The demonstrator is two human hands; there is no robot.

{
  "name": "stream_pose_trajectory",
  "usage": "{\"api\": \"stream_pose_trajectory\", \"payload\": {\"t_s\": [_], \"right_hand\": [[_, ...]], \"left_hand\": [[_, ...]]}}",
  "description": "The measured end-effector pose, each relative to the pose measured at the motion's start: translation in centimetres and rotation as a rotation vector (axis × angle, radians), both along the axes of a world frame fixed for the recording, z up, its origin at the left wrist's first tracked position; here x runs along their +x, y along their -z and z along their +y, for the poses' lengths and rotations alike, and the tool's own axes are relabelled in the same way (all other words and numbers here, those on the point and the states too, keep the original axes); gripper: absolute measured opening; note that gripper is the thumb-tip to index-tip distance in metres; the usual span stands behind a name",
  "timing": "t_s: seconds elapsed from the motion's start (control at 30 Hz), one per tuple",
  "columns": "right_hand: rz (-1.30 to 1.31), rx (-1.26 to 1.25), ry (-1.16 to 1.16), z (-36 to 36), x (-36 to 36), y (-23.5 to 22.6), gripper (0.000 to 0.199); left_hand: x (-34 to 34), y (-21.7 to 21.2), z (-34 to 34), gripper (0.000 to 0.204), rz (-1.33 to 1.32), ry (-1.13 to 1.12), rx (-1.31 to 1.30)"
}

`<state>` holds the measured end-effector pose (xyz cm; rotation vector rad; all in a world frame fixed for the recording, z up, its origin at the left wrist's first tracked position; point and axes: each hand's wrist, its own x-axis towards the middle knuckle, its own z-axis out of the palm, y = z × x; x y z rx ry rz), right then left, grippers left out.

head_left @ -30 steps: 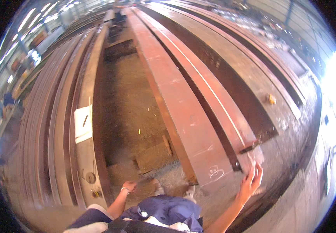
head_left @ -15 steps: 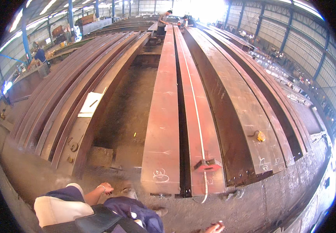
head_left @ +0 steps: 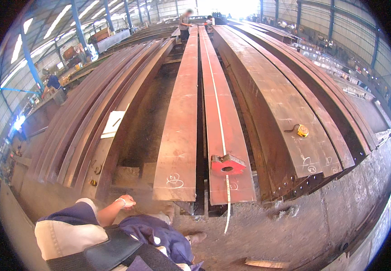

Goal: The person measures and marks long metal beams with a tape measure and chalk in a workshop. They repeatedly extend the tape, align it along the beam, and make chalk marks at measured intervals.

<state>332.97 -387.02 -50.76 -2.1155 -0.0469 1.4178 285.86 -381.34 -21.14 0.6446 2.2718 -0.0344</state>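
My left hand (head_left: 126,202), a band round its wrist, hangs at my side near the end of a reddish steel beam (head_left: 176,149). Its fingers look curled in, with nothing visible in them. My right hand is out of view. On the neighbouring reddish beam (head_left: 220,108), a pale measuring tape strip (head_left: 228,194) runs lengthwise, its near end drooping past the beam's edge. A red, angular block with a round hole (head_left: 228,164) sits across the strip, apart from my hands.
Brown steel beams stand on both sides. A yellow tape measure (head_left: 302,131) rests on the right ones, white paper (head_left: 113,124) on the left ones. A wooden piece (head_left: 266,263) lies on the floor. Another person (head_left: 185,25) stands at the beams' far end.
The view has shifted, bringing the red block higher and more fully into sight. My right hand, seen earlier at the lower edge, has left the view. My left hand stays at my side.
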Motion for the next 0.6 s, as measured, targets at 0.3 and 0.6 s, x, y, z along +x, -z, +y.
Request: {"api": "stream_pose_trajectory", "payload": {"t_s": [0.3,0.6], "right_hand": [[-0.119,0.001,-0.191,-4.4,4.3,3.5,0.032],[0.215,0.257,0.113,3.3,3.6,-1.8,0.030]], "left_hand": [[1.4,-2.3,3.6,0.030,-0.097,0.061,0.042],[0.6,-1.4,1.0,0.032,-0.038,0.169,-0.024]]}}
